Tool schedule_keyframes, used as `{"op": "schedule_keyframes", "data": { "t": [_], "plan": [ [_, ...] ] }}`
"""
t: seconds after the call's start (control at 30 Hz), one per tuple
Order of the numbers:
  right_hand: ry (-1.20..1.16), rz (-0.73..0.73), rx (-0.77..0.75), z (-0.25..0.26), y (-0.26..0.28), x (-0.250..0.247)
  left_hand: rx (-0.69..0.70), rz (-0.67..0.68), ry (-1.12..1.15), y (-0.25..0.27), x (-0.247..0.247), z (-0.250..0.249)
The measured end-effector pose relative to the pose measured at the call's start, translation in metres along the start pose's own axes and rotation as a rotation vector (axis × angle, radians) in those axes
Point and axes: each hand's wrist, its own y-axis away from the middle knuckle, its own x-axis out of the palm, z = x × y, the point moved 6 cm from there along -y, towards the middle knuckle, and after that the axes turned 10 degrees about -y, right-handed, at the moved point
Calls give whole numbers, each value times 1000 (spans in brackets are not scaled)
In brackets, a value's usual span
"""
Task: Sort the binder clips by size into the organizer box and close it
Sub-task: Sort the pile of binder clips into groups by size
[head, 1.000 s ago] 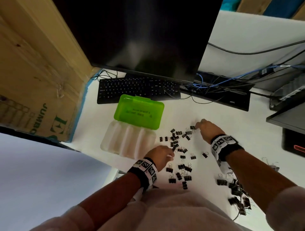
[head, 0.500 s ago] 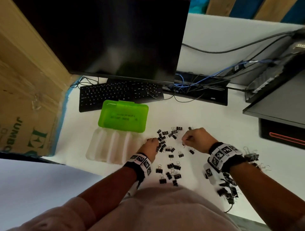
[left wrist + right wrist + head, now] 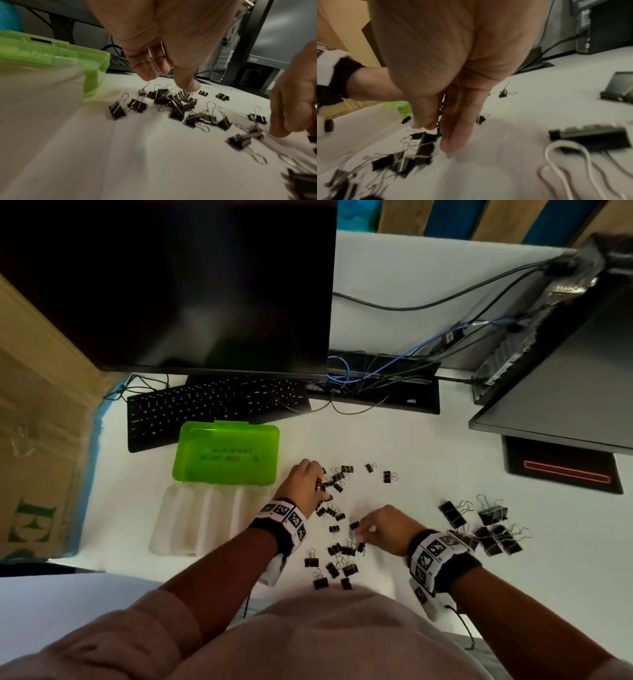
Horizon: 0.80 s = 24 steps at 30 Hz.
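Note:
The organizer box lies open, its green lid (image 3: 226,453) flipped back and its clear ribbed base (image 3: 195,522) nearer me. Small black binder clips (image 3: 337,546) are scattered on the white desk right of it. Large clips (image 3: 489,530) lie in a heap further right. My left hand (image 3: 320,479) hangs over the far small-clip pile (image 3: 173,102), fingers (image 3: 148,75) straight and reaching down, holding nothing. My right hand (image 3: 359,530) is over the near clips, thumb and fingers (image 3: 453,140) closed down around a small clip (image 3: 423,137); blur hides the exact hold.
A black keyboard (image 3: 212,409) and a dark monitor (image 3: 171,285) stand behind the box. Cables and a computer case (image 3: 548,320) fill the back right. A cardboard box (image 3: 37,440) lines the left edge. Two single clips (image 3: 388,475) lie apart at the far side.
My left hand has moved forward from beside the box base to the far clip pile. My right hand has drawn back toward me, down onto the near clips. My head view shifted right.

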Motion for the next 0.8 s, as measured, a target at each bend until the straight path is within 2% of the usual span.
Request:
{"op": "schedule_keyframes", "data": {
  "t": [0.07,0.17,0.33,0.57,0.8],
  "plan": [
    [66,-95,7,-2,-7,-19,-37,-50,-17,-6,-2,3],
    [158,-223,43,-8,-24,-51,-84,-27,-83,-13,3,7],
    [238,-171,1,0,-53,-61,-75,-35,-180,-21,7,2],
    [348,-98,-119,19,-81,-42,-47,-102,-170,-21,1,-3],
    [322,-134,-31,12,-85,-47,-58,-115,-55,-18,-5,8]
  ]
}}
